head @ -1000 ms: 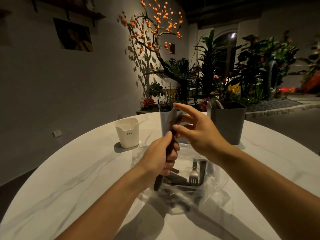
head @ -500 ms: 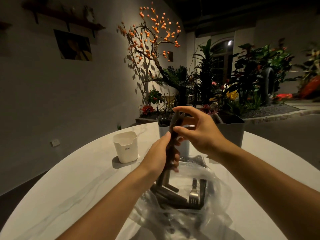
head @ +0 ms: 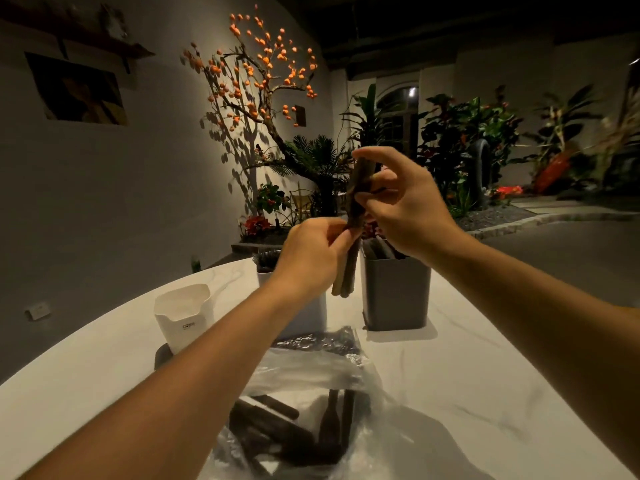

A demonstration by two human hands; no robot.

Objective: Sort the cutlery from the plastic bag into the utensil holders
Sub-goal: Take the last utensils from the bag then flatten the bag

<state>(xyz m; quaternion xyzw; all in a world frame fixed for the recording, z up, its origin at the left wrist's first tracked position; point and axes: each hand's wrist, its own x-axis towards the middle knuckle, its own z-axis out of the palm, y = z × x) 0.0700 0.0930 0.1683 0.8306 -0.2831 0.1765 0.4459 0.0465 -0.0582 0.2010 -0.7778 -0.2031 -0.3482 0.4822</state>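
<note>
Both hands hold a small bundle of dark-handled cutlery [head: 350,261] upright above the table. My left hand [head: 311,258] grips the handles near their middle. My right hand [head: 405,209] pinches the upper ends between thumb and fingers. The bundle hangs between a light grey utensil holder [head: 311,317], mostly hidden behind my left arm, and a dark grey utensil holder [head: 396,292] with cutlery standing in it. A white utensil holder [head: 183,317] stands to the left. The clear plastic bag [head: 311,403] lies in front of me with several dark-handled pieces [head: 277,431] inside.
The white marble table [head: 485,375] is round, and its far edge runs just behind the holders. Beyond it are a grey wall, a branch with orange berries [head: 256,74] and potted plants [head: 460,143].
Both hands have lifted the cutlery bundle up out of the bag and toward the holders. The view has tilted, so the bag now sits lower in the frame.
</note>
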